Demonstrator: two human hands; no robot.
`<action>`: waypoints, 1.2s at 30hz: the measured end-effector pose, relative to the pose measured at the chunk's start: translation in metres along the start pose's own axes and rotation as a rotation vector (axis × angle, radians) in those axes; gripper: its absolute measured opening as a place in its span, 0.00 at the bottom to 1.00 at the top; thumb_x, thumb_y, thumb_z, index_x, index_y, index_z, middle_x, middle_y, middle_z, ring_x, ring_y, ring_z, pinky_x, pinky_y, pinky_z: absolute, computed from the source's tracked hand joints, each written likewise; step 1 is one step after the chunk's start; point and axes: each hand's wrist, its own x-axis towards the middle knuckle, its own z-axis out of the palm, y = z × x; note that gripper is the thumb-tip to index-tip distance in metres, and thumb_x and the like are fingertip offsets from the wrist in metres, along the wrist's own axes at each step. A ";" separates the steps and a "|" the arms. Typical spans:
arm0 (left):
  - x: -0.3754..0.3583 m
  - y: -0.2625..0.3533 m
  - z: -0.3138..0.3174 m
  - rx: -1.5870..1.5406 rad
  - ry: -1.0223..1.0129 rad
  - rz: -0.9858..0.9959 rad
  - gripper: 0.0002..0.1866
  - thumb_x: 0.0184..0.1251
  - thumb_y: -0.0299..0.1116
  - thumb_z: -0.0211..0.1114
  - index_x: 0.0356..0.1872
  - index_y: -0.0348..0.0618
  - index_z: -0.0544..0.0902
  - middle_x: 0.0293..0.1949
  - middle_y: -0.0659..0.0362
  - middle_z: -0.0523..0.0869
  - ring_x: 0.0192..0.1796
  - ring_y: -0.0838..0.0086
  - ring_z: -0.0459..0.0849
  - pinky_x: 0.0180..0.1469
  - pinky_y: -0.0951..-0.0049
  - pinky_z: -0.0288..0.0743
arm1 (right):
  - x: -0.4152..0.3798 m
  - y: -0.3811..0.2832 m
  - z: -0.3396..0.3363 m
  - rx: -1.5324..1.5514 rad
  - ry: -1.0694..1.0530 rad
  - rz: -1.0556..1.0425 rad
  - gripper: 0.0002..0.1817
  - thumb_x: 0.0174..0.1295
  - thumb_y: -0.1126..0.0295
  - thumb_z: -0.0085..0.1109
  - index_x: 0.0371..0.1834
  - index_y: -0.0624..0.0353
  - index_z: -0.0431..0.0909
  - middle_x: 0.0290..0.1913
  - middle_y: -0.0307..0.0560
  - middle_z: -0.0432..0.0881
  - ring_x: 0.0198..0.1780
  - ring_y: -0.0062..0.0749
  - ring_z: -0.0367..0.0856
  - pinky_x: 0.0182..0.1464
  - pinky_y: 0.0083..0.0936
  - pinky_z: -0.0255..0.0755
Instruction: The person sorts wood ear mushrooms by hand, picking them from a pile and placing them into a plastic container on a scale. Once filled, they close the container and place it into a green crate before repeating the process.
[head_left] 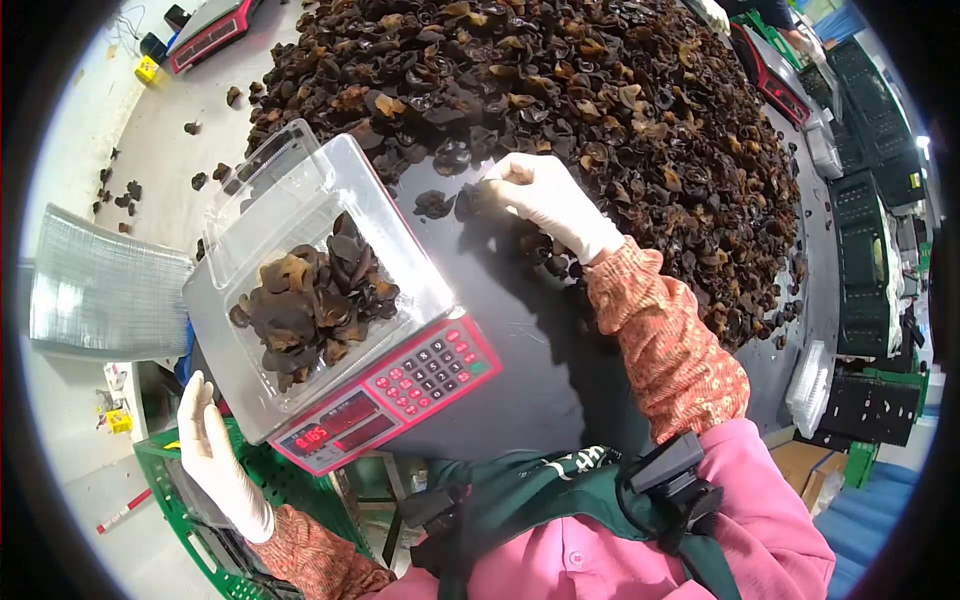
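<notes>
Both my hands wear white gloves. My right hand (548, 200) is closed in a pinch on a piece of dark fungus (476, 203), over the grey table beside the big fungus pile (600, 120). A loose piece (433, 205) lies just left of it. My left hand (215, 455) is held by the lower left corner of the scale with its fingers stretched out, holding nothing. On the red-framed scale (400, 395) rests a clear plastic tray (400, 290) with its lid open, filled with dark fungus (315, 305). The scale's red digits are lit.
Stacked clear trays (105, 285) stand at the left. A green crate (200, 530) is below the scale. Other scales (212, 35) (775, 75) stand at the far left and far right. Dark crates (865, 240) line the right side. Other people's hands show at the top right.
</notes>
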 end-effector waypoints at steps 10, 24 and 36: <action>0.005 0.002 0.001 -0.026 -0.016 0.036 0.21 0.81 0.34 0.55 0.67 0.34 0.77 0.65 0.52 0.81 0.67 0.68 0.78 0.74 0.65 0.65 | -0.005 -0.012 -0.004 -0.632 0.095 -0.197 0.12 0.60 0.63 0.63 0.42 0.57 0.86 0.35 0.50 0.87 0.41 0.46 0.87 0.45 0.39 0.79; -0.002 0.002 0.006 0.010 0.020 0.024 0.19 0.81 0.32 0.56 0.64 0.34 0.79 0.61 0.54 0.83 0.63 0.70 0.80 0.70 0.68 0.67 | -0.012 -0.047 0.002 0.359 -0.153 0.096 0.12 0.69 0.60 0.63 0.38 0.59 0.84 0.29 0.32 0.80 0.30 0.14 0.75 0.33 0.16 0.68; -0.014 0.006 -0.006 -0.027 0.057 0.057 0.18 0.80 0.29 0.56 0.65 0.35 0.80 0.61 0.55 0.83 0.64 0.71 0.80 0.72 0.68 0.67 | -0.034 -0.126 0.077 -0.305 -0.163 -0.884 0.16 0.56 0.74 0.59 0.50 0.62 0.79 0.38 0.57 0.81 0.40 0.54 0.82 0.43 0.44 0.78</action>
